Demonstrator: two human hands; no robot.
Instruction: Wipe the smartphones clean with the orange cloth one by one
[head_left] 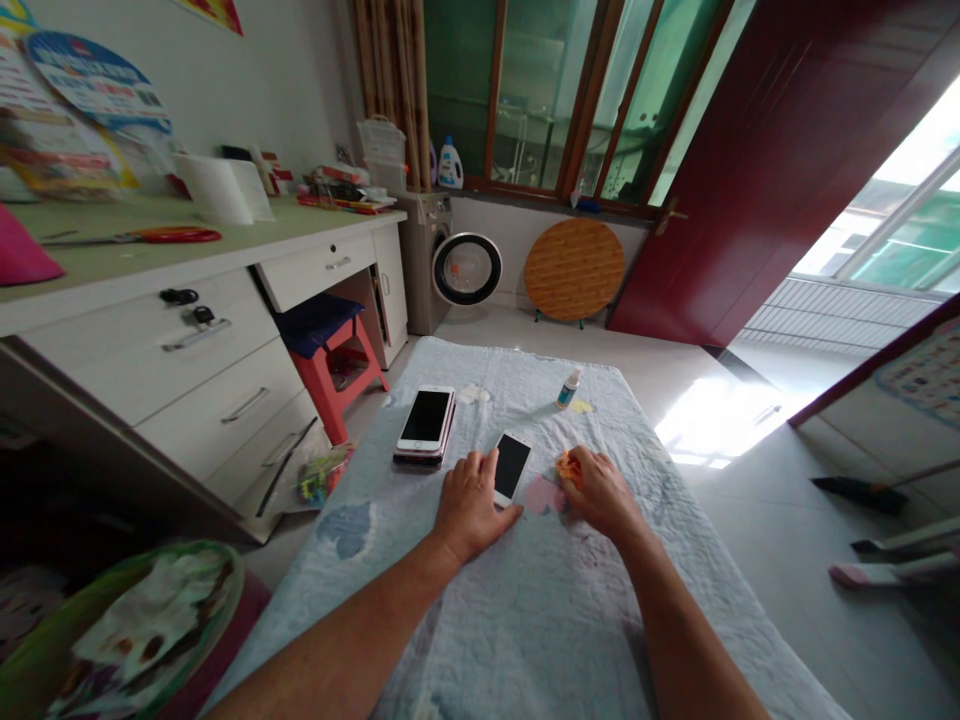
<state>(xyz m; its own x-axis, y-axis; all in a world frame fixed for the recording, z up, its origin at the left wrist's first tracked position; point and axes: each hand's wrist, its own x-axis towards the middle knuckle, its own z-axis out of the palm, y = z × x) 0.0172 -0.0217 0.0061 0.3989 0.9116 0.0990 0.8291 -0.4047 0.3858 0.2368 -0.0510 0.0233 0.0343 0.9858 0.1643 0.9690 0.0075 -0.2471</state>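
Two hands were over the surface [697, 560], which was covered by one soft, bumpy, pale blue quilt [540, 610]. One flat white phone [514, 465] with a shiny black screen lay in the middle, just in front of the arms. The left hand [471, 500] lay on the phone's near left edge, its grip flat and loose, not closed round it. The right hand [600, 490], just beside the phone, had its grip pinching one crumpled orange cloth [564, 466]. To the left sat one pile of phones [426, 425], two as far as I could tell. One small spray bottle [568, 389] stood further back.
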